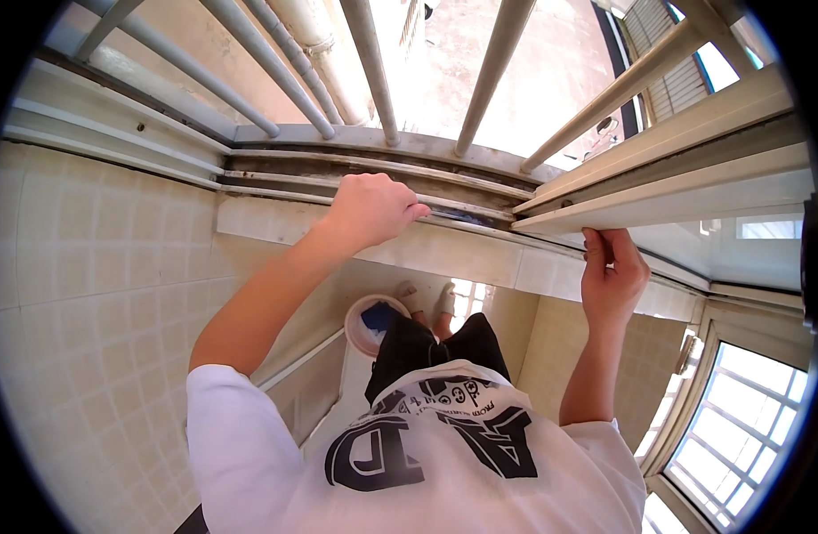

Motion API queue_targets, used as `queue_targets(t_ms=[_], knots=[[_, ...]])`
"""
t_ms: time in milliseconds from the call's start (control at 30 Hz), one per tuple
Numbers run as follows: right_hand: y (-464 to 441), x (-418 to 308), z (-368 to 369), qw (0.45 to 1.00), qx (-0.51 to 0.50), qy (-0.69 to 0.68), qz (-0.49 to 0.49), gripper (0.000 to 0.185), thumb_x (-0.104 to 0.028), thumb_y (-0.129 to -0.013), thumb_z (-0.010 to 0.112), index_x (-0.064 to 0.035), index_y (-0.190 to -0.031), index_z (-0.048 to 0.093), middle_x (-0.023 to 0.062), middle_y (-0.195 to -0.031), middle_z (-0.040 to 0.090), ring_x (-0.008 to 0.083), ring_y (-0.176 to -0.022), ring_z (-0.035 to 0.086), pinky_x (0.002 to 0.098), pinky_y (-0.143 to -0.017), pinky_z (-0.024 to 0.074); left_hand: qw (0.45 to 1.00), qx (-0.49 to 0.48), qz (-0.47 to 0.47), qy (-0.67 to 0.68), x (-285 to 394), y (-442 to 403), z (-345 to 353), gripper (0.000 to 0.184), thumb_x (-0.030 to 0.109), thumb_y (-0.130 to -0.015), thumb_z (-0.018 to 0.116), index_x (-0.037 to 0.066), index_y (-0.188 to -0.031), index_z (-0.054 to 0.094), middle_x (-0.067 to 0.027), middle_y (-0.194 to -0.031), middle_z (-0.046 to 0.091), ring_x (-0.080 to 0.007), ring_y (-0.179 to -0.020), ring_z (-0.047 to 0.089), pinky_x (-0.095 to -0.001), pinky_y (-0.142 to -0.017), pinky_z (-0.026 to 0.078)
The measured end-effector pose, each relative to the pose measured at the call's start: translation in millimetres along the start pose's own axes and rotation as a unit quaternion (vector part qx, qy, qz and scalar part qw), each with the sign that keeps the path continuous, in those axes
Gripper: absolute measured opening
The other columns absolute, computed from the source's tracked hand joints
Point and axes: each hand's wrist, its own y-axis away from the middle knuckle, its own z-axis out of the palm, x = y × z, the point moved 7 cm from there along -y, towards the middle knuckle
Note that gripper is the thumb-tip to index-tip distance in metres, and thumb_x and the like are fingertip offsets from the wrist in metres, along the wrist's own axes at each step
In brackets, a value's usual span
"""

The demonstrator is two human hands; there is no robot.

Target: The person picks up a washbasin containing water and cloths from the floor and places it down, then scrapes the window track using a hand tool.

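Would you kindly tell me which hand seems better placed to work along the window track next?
Probably the left hand: it is over the window track, while the right hand is at the edge of the window sash.

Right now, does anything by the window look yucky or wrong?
Yes, the window track. Its grooves have dark brown patches that look like grime, odd beside the pale ledge. I can't see anything spilled.

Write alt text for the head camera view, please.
A person in a white T-shirt has a closed left hand at the window track before metal bars; the right hand is at the sash. Below, a pale basin holding something blue stands by the person's feet.
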Motion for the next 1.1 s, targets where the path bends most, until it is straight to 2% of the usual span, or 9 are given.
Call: queue_targets(t_ms=[67,167,333,533,667,767,900,1067,1100], knots=[[0,1,0,1.0,-0.004,0.0,0.004,0.006,0.0,-0.091,0.074,-0.0017,-0.094,0.07,0.0129,-0.077,0.069,0.0245,-0.063,0.065,0.0305,-0.06,0.0499,1.0,-0.023,-0.015,-0.01,0,-6,-1,0.04,0.053,-0.098,0.062,0.019,-0.088,0.081,-0.0096,-0.075,0.072,-0.0326,-0.078,0.072,-0.0441,-0.068,0.056],[-1,0,-1,1.0,-0.012,0.017,-0.009,0.006,0.0,-0.091,0.075,-0.002,-0.094,0.07,0.0131,-0.078,0.069,0.0262,-0.063,0.065,0.0313,-0.06,0.0502,0.993,-0.066,-0.1,-0.001,-67,24,-25,0.04,0.054,-0.098,0.063,0.02,-0.088,0.081,-0.0088,-0.076,0.072,-0.0324,-0.078,0.071,-0.0434,-0.069,0.055],[-4,-4,-2,0.998,-0.021,0.047,-0.044,0.006,-0.001,-0.091,0.075,-0.0024,-0.095,0.07,0.0132,-0.079,0.07,0.0289,-0.064,0.064,0.0328,-0.06,0.0507,0.981,-0.029,-0.185,-0.051,-167,96,-56,0.036,0.049,-0.097,0.066,0.018,-0.085,0.079,-0.0068,-0.073,0.071,-0.0305,-0.074,0.068,-0.0431,-0.065,0.052],[-4,2,-1,0.998,-0.038,0.037,-0.04,0.005,0.0,-0.092,0.073,-0.0013,-0.096,0.07,0.0138,-0.078,0.07,0.0268,-0.065,0.066,0.0331,-0.06,0.0507,0.962,-0.005,-0.246,-0.121,-203,131,-81,0.034,0.048,-0.098,0.066,0.019,-0.085,0.079,-0.0074,-0.075,0.071,-0.0316,-0.075,0.068,-0.0446,-0.063,0.052],[-4,6,1,0.998,-0.05,0.03,-0.033,0.004,0.0,-0.093,0.073,-0.0001,-0.096,0.07,0.014,-0.077,0.07,0.0281,-0.064,0.067,0.0342,-0.06,0.0504,0.961,0.011,-0.234,-0.147,-217,148,-95,0.034,0.045,-0.1,0.063,0.017,-0.089,0.079,-0.0094,-0.079,0.072,-0.0335,-0.077,0.068,-0.0458,-0.064,0.051],[-8,5,2,0.993,-0.087,0.044,-0.066,0.005,-0.003,-0.096,0.07,0.002,-0.095,0.069,0.0131,-0.075,0.07,0.0238,-0.06,0.065,0.0331,-0.057,0.0495,0.949,0.009,-0.315,-0.03,-220,174,-93,0.035,0.042,-0.104,0.058,0.013,-0.094,0.075,-0.0111,-0.081,0.072,-0.0349,-0.075,0.066,-0.045,-0.065,0.049],[-16,6,2,0.984,-0.138,0.071,-0.084,0.01,-0.007,-0.098,0.069,0.0029,-0.095,0.068,0.0133,-0.074,0.071,0.0241,-0.06,0.065,0.0336,-0.057,0.0503,0.918,0.155,-0.336,0.14,-241,220,-45,0.033,0.036,-0.106,0.058,0.007,-0.092,0.065,-0.01,-0.07,0.059,-0.0256,-0.065,0.056,-0.0382,-0.062,0.043],[-17,20,4,0.979,-0.166,0.088,-0.075,0.011,-0.008,-0.1,0.066,0.0027,-0.096,0.069,0.0118,-0.071,0.07,0.0204,-0.058,0.065,0.0328,-0.054,0.0498,0.811,0.301,-0.349,0.361,-261,241,34,0.029,0.025,-0.102,0.068,0.004,-0.084,0.059,0.0015,-0.068,0.047,-0.0104,-0.066,0.043,-0.033,-0.06,0.038],[-16,20,5,0.98,-0.164,0.088,-0.062,0.012,-0.008,-0.1,0.065,0.0021,-0.096,0.069,0.0108,-0.069,0.069,0.0183,-0.056,0.065,0.0318,-0.054,0.0495,0.775,0.31,-0.377,0.401,-266,243,54,0.028,0.023,-0.102,0.068,0.003,-0.084,0.06,0.0023,-0.069,0.049,-0.0097,-0.066,0.044,-0.032,-0.06,0.039]])
